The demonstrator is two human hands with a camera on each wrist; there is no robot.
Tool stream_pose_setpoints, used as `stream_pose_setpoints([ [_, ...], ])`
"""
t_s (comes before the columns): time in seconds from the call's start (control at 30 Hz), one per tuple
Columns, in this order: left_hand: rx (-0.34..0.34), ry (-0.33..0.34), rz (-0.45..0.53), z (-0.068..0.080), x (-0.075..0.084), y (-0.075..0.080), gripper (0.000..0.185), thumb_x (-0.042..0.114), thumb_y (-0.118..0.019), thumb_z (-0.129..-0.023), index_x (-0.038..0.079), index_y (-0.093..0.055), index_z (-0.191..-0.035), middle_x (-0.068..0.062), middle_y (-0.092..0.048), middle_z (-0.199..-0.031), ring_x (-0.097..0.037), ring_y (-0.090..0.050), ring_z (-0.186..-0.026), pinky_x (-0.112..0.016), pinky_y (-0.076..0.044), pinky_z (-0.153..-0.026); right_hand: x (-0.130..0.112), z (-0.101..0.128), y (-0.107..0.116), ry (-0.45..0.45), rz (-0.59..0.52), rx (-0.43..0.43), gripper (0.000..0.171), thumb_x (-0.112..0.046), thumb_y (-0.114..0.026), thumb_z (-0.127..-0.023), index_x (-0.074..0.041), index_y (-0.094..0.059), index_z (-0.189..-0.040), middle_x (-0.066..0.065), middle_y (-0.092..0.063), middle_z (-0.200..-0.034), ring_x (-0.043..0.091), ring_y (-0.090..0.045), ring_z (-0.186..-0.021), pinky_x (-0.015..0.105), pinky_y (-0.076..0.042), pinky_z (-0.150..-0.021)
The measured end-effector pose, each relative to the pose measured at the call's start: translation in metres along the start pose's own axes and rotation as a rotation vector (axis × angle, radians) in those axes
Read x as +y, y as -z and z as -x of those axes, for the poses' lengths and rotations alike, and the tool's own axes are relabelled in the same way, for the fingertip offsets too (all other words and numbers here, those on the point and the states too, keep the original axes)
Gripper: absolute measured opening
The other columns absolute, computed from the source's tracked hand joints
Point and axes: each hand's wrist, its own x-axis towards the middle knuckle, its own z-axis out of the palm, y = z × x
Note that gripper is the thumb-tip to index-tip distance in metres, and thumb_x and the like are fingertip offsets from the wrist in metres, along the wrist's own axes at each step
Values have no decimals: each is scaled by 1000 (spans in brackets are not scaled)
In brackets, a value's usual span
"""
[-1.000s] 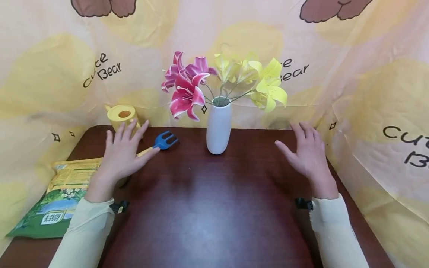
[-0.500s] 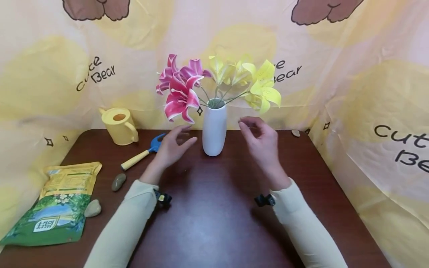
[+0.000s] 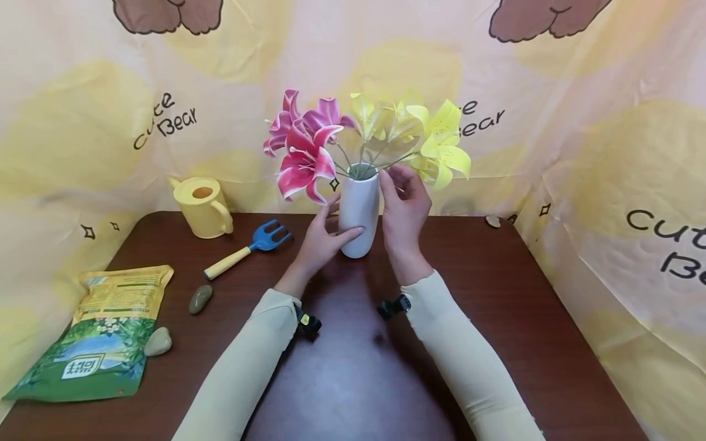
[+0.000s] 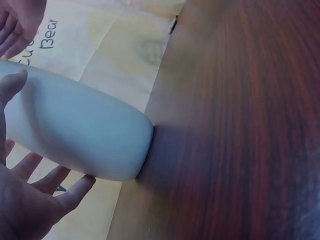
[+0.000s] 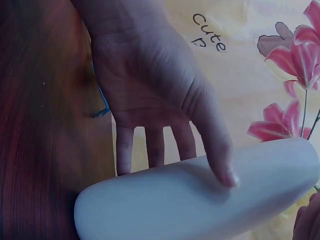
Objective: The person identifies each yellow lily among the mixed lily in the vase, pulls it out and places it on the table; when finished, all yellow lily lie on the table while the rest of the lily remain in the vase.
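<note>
A white vase (image 3: 360,211) stands at the back middle of the dark wooden table (image 3: 496,306). It holds pink lilies (image 3: 303,150) and yellow lilies (image 3: 436,138). My left hand (image 3: 339,223) holds the vase low down, with the thumb across the front and the fingers behind. The right wrist view shows that thumb (image 5: 220,165) pressed on the vase (image 5: 200,205). My right hand (image 3: 399,184) is up at the vase's rim, with bent fingers beside the yellow stems. Whether it grips anything is hidden. In the left wrist view the vase (image 4: 80,135) lies between my thumb and my fingers (image 4: 50,195).
On the left of the table are a yellow watering can (image 3: 203,205), a blue hand fork with a yellow handle (image 3: 248,248), two stones (image 3: 200,298) and a green and yellow bag (image 3: 99,334). A small stone (image 3: 493,220) lies at the back right. A printed cloth hangs around the table.
Both hands have come in from the table's sides to the vase. The left hand has taken hold of its lower part and the right hand has risen to the rim.
</note>
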Motion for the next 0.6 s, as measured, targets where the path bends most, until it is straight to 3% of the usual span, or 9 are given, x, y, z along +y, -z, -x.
stream_pose_setpoints([
  [0.27, 2, -51, -27, -1, 1, -3, 88, 25, -89, -98, 28, -41, -172, -12, -61, -162, -37, -66, -141, -61, -61, -114, -2, -4, -9, 12, -11, 47, 16, -8, -86, -98, 2, -81, -109, -3, -81, -101, 12, -73, -95, 26, -59, -86],
  [0.43, -1, -45, -39, 1, 3, -3, 87, 26, -89, -99, 27, -42, -172, -12, -60, -162, -37, -66, -141, -60, -61, -114, -7, -4, -12, 32, -12, 66, 13, -8, -86, -98, 0, -82, -107, -6, -81, -98, 9, -69, -87, 24, -57, -80],
  [0.6, -1, -33, -45, 1, 4, -2, 86, 26, -89, -99, 27, -42, -172, -12, -60, -163, -37, -65, -142, -59, -61, -115, -17, 0, -13, 94, 20, 88, 16, -10, -86, -98, 2, -81, -108, 1, -81, -99, 11, -68, -85, 24, -55, -79],
])
